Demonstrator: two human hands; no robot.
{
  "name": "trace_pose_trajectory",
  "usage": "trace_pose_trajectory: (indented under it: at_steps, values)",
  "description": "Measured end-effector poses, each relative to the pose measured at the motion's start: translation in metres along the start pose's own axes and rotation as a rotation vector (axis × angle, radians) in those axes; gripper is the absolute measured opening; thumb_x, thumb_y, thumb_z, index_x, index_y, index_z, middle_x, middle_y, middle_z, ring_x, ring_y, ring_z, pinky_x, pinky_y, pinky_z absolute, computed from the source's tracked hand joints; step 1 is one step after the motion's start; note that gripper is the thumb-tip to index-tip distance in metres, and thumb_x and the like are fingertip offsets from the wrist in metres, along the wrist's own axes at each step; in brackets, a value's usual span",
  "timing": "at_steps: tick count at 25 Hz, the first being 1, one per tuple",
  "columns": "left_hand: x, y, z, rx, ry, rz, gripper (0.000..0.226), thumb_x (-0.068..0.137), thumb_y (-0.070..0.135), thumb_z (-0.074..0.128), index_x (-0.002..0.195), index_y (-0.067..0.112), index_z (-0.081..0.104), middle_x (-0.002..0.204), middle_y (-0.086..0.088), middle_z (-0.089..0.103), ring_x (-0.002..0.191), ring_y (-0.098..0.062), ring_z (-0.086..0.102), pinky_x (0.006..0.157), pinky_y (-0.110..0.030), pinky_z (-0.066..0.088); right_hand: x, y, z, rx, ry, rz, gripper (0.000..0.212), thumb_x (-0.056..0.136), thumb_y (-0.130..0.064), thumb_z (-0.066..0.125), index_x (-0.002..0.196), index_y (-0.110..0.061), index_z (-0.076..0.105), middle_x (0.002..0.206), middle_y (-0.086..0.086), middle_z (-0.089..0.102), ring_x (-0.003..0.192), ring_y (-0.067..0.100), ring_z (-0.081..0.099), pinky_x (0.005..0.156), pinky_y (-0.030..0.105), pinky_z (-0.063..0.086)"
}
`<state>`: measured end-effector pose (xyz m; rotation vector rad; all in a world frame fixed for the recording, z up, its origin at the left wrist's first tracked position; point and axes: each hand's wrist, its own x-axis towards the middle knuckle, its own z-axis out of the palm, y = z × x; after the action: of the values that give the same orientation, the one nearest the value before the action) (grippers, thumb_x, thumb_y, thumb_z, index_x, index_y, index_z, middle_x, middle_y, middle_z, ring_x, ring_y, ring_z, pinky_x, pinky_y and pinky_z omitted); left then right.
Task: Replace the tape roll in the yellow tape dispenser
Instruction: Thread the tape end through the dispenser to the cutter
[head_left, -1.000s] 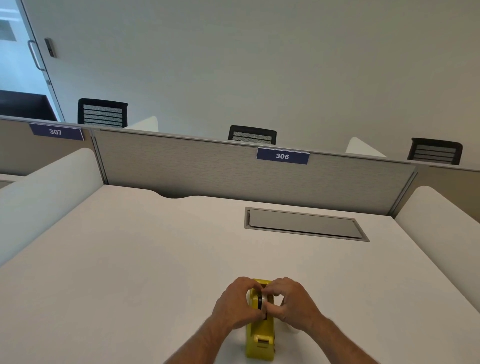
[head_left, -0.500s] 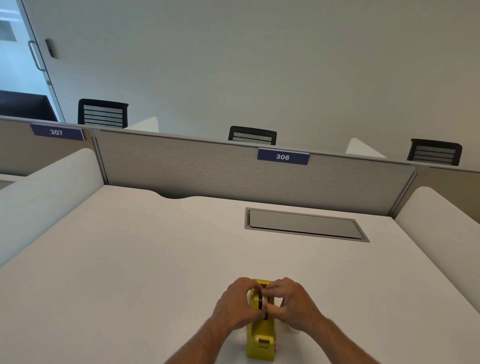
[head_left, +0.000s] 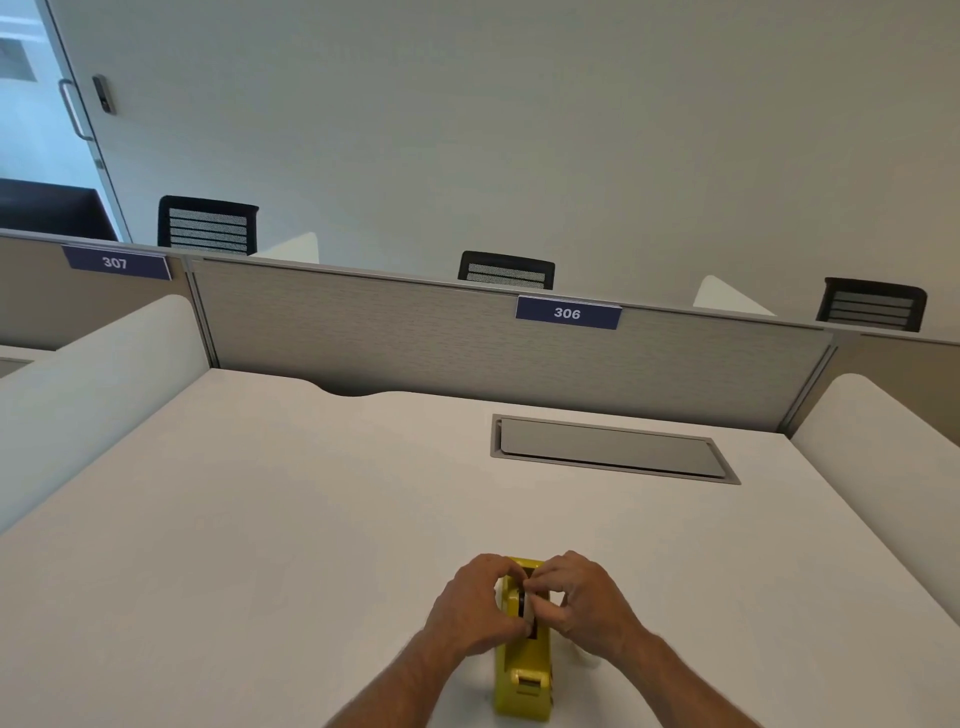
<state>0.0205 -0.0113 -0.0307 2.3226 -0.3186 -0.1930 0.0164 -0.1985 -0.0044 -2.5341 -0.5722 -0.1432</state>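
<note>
- Low in the frame, near the front edge of the white table (head_left: 260, 519), sits the yellow tape dispenser (head_left: 524, 670), lengthwise, its cutter end towards the person.
- Both hands are on its far half, right over the slot where the tape roll (head_left: 525, 605) sits, part of it showing above the body as a pale band with a dark edge.
- The left hand (head_left: 475, 605) wraps the dispenser's left side, fingers curled over the top, thumb pressed in by the roll — a closed grip on the dispenser body.
- The right hand (head_left: 584, 603) comes in from the other side, thumb and forefinger pinched on the roll, the other fingers curled loosely beside it.
- The fingertips of the two hands meet over the roll, touching or all but touching; I cannot tell which.
- Whether the roll is fully seated on its hub or partly lifted is hidden behind the fingers.
- Both forearms run up from the bottom edge, bare.
- Further back, a grey cable hatch (head_left: 613, 449) lies flush in the table, well apart from the hands.
- Behind it stands a grey divider panel (head_left: 415, 343) with a blue number plate (head_left: 567, 313) reading 306.
</note>
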Motion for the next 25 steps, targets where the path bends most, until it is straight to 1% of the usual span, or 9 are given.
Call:
trace_pose_trajectory:
  at_steps: [4,10,14,20,25]
  values:
    - [-0.0003,0.0001,-0.0014,-0.019,-0.001,0.005,0.055,0.064,0.049,0.077,0.116,0.038,0.061,0.128,0.016,0.056,0.111,-0.008,0.053,0.097,-0.032,0.055,0.0013,0.0006,0.0003,0.024,0.011,0.011,0.019,0.082,-0.034,0.066,0.097,-0.031,0.076,0.096,-0.016,0.074,0.087,0.002,0.056,0.075,0.027,0.053]
    - [-0.0007,0.0028,-0.0036,-0.024,-0.001,0.002,0.059,0.065,0.048,0.082,0.119,0.034,0.062,0.131,0.013,0.055,0.115,-0.01,0.053,0.1,-0.033,0.053,-0.0008,-0.0015,0.0006,0.024,-0.001,0.002,0.026,0.075,-0.044,0.066,0.095,-0.03,0.075,0.094,-0.016,0.071,0.088,0.003,0.056,0.075,0.027,0.053]
    - [-0.0017,0.0039,-0.0046,-0.026,-0.002,-0.021,0.057,0.064,0.047,0.083,0.116,0.037,0.061,0.132,0.014,0.055,0.11,-0.011,0.053,0.096,-0.031,0.054,0.0005,-0.0002,-0.0008,0.068,-0.022,0.03,0.027,0.075,-0.046,0.068,0.098,-0.034,0.075,0.096,-0.018,0.071,0.091,0.002,0.057,0.077,0.027,0.053]
    - [-0.0015,0.0045,-0.0033,-0.012,-0.009,-0.034,0.057,0.064,0.046,0.083,0.115,0.04,0.059,0.134,0.015,0.054,0.11,-0.01,0.054,0.094,-0.031,0.055,0.0033,0.0016,-0.0027,0.112,-0.024,0.061,0.017,0.08,-0.032,0.07,0.095,-0.036,0.076,0.093,-0.018,0.072,0.089,0.003,0.059,0.076,0.028,0.056]
    - [-0.0014,0.0037,-0.0022,-0.008,-0.004,-0.038,0.056,0.064,0.049,0.082,0.115,0.041,0.059,0.133,0.016,0.055,0.109,-0.009,0.054,0.095,-0.031,0.055,0.0028,-0.0005,-0.0032,0.112,-0.033,0.055,0.025,0.074,-0.045,0.069,0.095,-0.034,0.076,0.092,-0.019,0.071,0.088,0.003,0.059,0.074,0.026,0.055]
